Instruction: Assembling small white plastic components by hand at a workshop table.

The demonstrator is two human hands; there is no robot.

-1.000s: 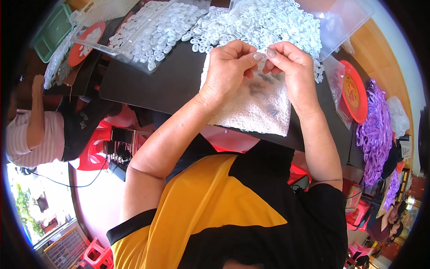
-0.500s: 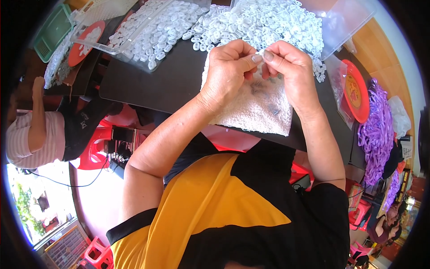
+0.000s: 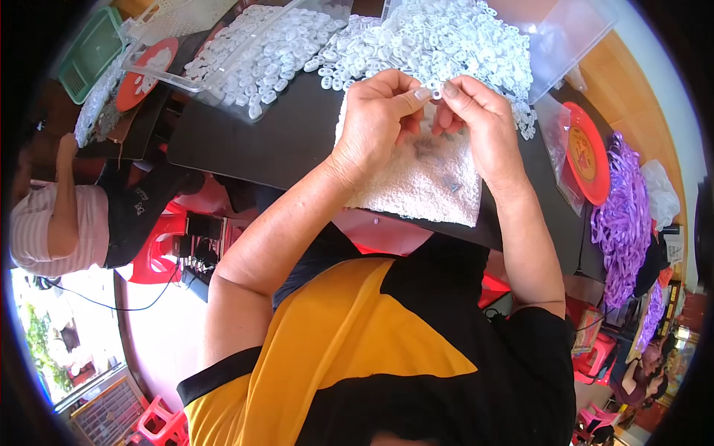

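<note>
White oval piece (image 3: 436, 91), small and with a hole through it, sits between the tips of two thumbs, above the far part of a pale, fluffy towel (image 3: 416, 197) on a dark table (image 3: 223, 141). It looks like light, hard plastic, probably stiff and a little slippery, not likely to break; its narrow outer rim seems the best place to grip. The left hand (image 3: 378, 113) is nearly closed, thumb and fingertips pinching the piece's left side. The right hand (image 3: 482, 117) mirrors it, pinching the right side, other fingers curled beneath; how they meet behind the piece is hidden. Just beyond lies a heap of similar white pieces (image 3: 446, 44).
</note>
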